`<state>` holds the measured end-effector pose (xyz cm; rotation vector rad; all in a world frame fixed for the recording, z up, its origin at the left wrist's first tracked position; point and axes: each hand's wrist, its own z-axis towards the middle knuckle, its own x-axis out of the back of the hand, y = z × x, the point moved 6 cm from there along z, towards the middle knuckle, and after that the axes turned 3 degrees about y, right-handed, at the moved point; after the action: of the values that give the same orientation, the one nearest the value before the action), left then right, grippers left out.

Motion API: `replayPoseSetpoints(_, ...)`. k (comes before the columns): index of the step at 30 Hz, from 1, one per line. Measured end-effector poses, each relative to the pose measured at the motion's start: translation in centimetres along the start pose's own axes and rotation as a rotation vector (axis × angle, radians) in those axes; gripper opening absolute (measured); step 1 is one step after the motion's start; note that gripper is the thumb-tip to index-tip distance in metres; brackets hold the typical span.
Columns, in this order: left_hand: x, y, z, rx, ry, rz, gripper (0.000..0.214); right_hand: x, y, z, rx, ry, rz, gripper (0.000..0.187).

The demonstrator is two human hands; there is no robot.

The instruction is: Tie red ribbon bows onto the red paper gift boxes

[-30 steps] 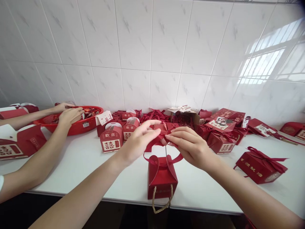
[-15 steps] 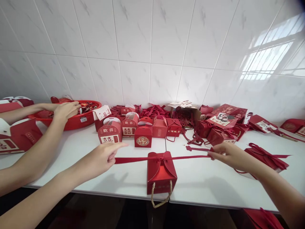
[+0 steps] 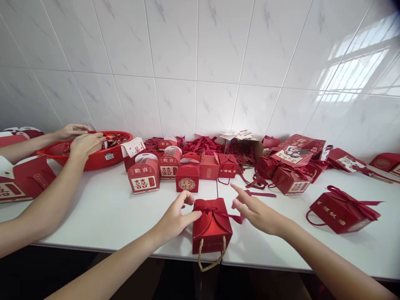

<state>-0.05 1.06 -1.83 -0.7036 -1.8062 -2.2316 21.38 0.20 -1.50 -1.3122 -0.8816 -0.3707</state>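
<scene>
A red gift box with a twisted rope handle stands at the table's front edge. A dark red ribbon is tied across its folded top flaps, its right tail reaching out past the box. My left hand is at the box's upper left corner, thumb and forefinger apart, the thumb tip at the ribbon; whether it touches I cannot tell. To the right of the box hovers my right hand, fingers apart and holding nothing, just beyond the ribbon's tail.
Several small red boxes stand behind. More boxes and a ribbon pile lie farther back, against the tiled wall. A tied box sits at right. At left, another person's hands reach into a red basin.
Both hands have let go of the stretched ribbon ends and come in towards the box. The ribbon now hangs loose at the knot. The other person's far hand has lifted slightly.
</scene>
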Motion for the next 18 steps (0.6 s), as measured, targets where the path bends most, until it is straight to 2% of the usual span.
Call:
replayPoseSetpoints(3, -1.5, -1.0, -0.1, 0.069, -0.021, -0.098, 0.021, -2.2, -0.5, 0.0, 0.034, -0.09, 0.143, 0.073)
replayPoseSetpoints(6, -2.0, -2.2, -0.2, 0.146, -0.018, -0.144, 0.023, -3.5, 0.0, 0.2, -0.013, -0.062, 0.337, 0.067)
replayPoseSetpoints(9, -1.9, -2.3, -0.4, 0.142, -0.062, -0.159, 0.024, -3.6, 0.8, 0.4, -0.034, -0.001, 0.456, 0.05)
replayPoseSetpoints(12, -1.3, -1.9, -0.6, 0.119, -0.106, -0.095, 0.029, -2.4, 1.6, 0.3, 0.025, 0.053, 0.509, 0.037)
replayPoseSetpoints(15, -0.3, -1.7, -0.4, 0.098, -0.131, -0.01, 0.03, -1.2, 1.9, -0.3, 0.094, 0.023, 0.453, 0.034)
replayPoseSetpoints(18, 0.7, -2.8, 0.1, 0.226, -0.2, 0.029, 0.032, -0.7, 1.3, -1.3, 0.188, -0.002, 0.172, 0.03)
